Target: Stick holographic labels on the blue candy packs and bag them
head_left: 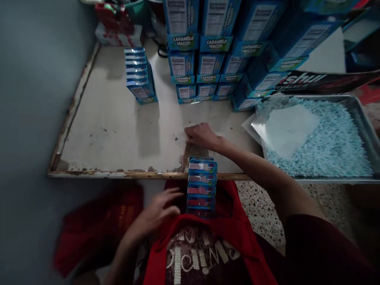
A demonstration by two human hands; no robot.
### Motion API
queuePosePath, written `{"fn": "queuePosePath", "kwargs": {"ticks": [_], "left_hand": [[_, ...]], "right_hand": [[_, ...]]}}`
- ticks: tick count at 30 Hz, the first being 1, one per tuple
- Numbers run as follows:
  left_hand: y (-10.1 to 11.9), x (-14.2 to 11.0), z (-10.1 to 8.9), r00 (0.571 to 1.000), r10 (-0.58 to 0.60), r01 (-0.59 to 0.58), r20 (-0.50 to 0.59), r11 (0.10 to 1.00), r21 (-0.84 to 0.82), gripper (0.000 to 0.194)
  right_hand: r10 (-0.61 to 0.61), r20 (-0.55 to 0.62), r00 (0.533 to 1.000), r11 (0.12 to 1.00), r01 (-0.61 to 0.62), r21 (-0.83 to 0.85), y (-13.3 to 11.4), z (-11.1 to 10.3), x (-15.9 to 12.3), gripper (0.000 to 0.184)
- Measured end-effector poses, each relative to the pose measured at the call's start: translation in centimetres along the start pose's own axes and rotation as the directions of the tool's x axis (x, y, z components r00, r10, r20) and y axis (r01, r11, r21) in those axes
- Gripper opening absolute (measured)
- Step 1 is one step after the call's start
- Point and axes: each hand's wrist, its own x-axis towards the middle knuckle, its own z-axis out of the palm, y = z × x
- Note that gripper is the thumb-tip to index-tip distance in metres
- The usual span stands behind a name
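Note:
A row of small blue candy boxes [202, 190] runs from the table's front edge back toward my body, with pale stripes on the visible faces. My left hand [160, 209] is just left of that row, slightly blurred, its fingers apart and holding nothing. Beyond the boxes, my right hand [203, 135] rests low over the tabletop with its fingers curled together. Anything between those fingertips is hidden or too small to name. A second row of blue boxes [141, 77] stands at the back left of the table.
Tall stacks of blue "Caramelo Macizo" boxes [207, 59] line the back of the worn white table [113, 126]. On the right, a metal tray [363, 126] holds light-blue wrapped pieces [335, 138], with a clear plastic sheet [287, 126] over them. A red bag [101, 225] is below left.

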Motion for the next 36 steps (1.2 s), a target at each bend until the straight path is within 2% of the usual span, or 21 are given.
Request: {"fn": "queuePosePath", "kwargs": {"ticks": [1,2,3,4,5,6,8,10,12,15,19,23,26,28,31,33,36], "left_hand": [[1.6,1.4,-1.5,0.997,0.043,-0.039,-0.057,0.996,0.078,0.037],[3.2,3.2,-2.7,0.971,0.156,-0.113,-0.182,0.967,0.229,0.031],[4.6,5.4,-3.6,0.913,0.315,-0.194,-0.261,0.895,0.401,0.029],[5.9,7.8,-4.3,0.848,0.468,-0.268,-0.247,0.783,0.562,0.028],[6.8,10.3,-4.7,0.795,0.582,-0.325,-0.172,0.648,0.689,0.027],[7.5,12.7,-4.9,0.764,0.638,-0.34,-0.1,0.53,0.777,0.025],[8.1,16.4,-4.9,0.746,0.666,-0.327,0.002,0.363,0.872,0.017],[8.0,18.5,-4.6,0.755,0.653,-0.308,0.051,0.285,0.908,0.02],[7.7,19.3,-4.3,0.752,0.653,-0.332,0.091,0.256,0.908,0.021],[7.1,19.5,-3.5,0.723,0.684,-0.39,0.1,0.284,0.876,0.013],[6.5,19.8,-2.2,0.686,0.727,-0.357,0.003,0.334,0.873,0.021],[5.6,18.3,-1.7,0.604,0.793,-0.283,-0.077,0.304,0.91,0.029],[4.6,15.8,-1.5,0.612,0.788,-0.261,-0.071,0.286,0.922,0.033],[4.0,14.3,-0.9,0.648,0.759,-0.264,-0.066,0.305,0.915,0.031],[3.9,13.2,0.2,0.715,0.696,-0.208,-0.074,0.312,0.927,0.022],[4.6,13.3,0.5,0.751,0.657,-0.17,-0.069,0.293,0.941,0.017],[6.9,13.4,-0.1,0.805,0.593,-0.19,-0.023,0.293,0.937,0.021]], "right_hand": [[-0.021,0.015,1.0,1.0,0.021,-0.016,-0.4,0.1,0.2,0.017],[-0.038,0.024,0.999,0.999,0.039,-0.026,-0.7,0.2,0.4,0.018],[-0.053,0.024,0.998,0.998,0.054,-0.032,-0.9,0.1,0.5,0.019],[-0.062,0.021,0.998,0.997,0.063,-0.034,-1.1,0.1,0.5,0.02],[-0.067,0.016,0.998,0.997,0.067,-0.034,-1.2,0.0,0.5,0.02],[-0.066,0.011,0.998,0.997,0.067,-0.032,-1.3,-0.1,0.5,0.021],[-0.059,0.003,0.998,0.998,0.059,-0.029,-1.0,-0.1,0.2,0.023],[-0.059,0.002,0.998,0.998,0.059,-0.013,-0.5,-0.1,-0.3,0.024],[-0.064,0.007,0.998,0.998,0.064,0.018,0.0,0.1,-0.8,0.027],[-0.068,0.009,0.998,0.995,0.067,0.074,0.6,0.3,-1.8,0.034],[-0.046,-0.019,0.999,0.997,0.047,0.066,1.0,0.2,-3.9,0.025],[0.075,-0.052,0.996,0.995,-0.079,-0.06,1.2,0.6,-7.5,0.031],[0.161,-0.041,0.986,0.984,-0.164,-0.072,0.8,2.0,-10.4,0.032],[0.183,-0.054,0.982,0.981,-0.185,-0.049,0.2,3.3,-11.9,0.029],[0.196,-0.08,0.977,0.98,-0.194,0.032,-0.9,4.9,-12.8,0.023],[0.256,-0.058,0.965,0.963,-0.249,0.099,-1.3,5.2,-12.9,0.022],[0.354,-0.011,0.935,0.918,-0.345,0.194,-1.2,3.9,-12.9,0.023]]}}
